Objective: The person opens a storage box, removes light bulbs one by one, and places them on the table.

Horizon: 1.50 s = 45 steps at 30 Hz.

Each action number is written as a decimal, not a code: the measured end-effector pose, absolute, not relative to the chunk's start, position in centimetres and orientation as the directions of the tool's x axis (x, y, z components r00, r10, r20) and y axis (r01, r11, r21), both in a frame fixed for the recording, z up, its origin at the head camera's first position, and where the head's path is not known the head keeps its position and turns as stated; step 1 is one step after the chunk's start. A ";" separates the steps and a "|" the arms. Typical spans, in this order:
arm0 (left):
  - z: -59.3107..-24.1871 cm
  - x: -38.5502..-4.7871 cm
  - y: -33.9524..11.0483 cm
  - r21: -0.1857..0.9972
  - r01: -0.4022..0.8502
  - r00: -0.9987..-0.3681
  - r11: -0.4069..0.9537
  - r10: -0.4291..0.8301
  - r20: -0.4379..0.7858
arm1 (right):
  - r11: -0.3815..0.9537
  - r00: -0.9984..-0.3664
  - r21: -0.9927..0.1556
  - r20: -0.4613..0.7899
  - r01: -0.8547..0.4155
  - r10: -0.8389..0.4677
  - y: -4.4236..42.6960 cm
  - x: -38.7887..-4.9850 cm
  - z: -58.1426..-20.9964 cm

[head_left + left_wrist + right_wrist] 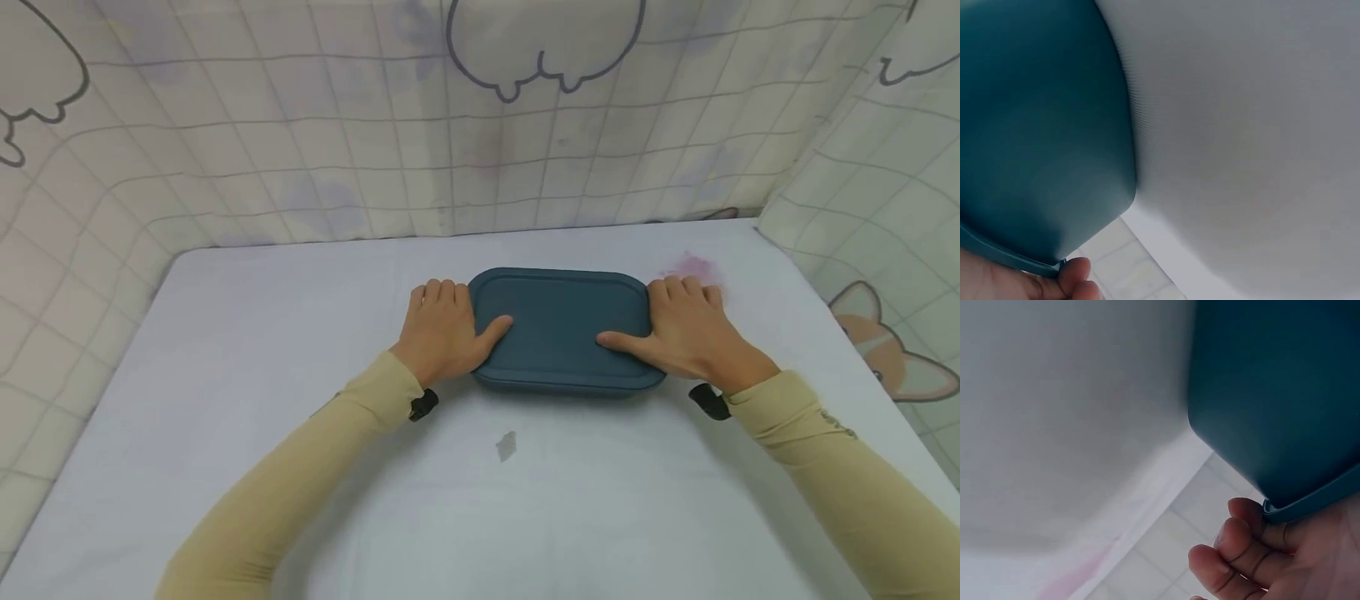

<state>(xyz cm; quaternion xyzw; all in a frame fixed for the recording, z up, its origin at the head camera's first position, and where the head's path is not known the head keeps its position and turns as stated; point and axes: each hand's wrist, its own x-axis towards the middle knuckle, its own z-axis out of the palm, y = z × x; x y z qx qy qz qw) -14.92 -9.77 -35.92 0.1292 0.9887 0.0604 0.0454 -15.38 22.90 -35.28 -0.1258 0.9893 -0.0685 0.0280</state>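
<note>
A dark teal rectangular container with a lid (558, 329) sits on the white table, its rounded corners and flat top seen from above. My left hand (447, 329) grips its left end, thumb lying on the lid and fingers at the rim. At the opposite end my right hand (686, 329) holds the rim the same way, thumb pointing inward over the lid. In the left wrist view the container's side wall (1047, 137) slopes down, with fingertips (1075, 272) curled at the lid's edge. The right wrist view shows fingers (1235, 540) bent under the rim. What is inside is hidden.
The white tabletop (300, 333) has a small grey diamond mark (506, 446) in front of the container and a pink stain (693, 268) behind the right hand. A grid-patterned cloth (337, 125) with cartoon outlines hangs around the back and sides.
</note>
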 end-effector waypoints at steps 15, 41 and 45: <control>-36.5 -11.4 -13.7 0.189 0.196 -0.979 0.962 0.204 -0.026 | 0.938 -0.945 -0.157 -0.057 -0.309 -0.321 19.1 -14.3 -35.4; -36.5 -7.7 -18.4 0.201 0.203 -0.979 0.958 0.201 0.032 | 0.918 -0.938 -0.204 -0.003 -0.339 -0.347 14.8 -11.8 -36.1; -36.9 -7.7 -18.4 0.202 0.204 -0.979 0.958 0.200 0.038 | 0.915 -0.936 -0.206 0.004 -0.346 -0.353 14.7 -11.9 -36.1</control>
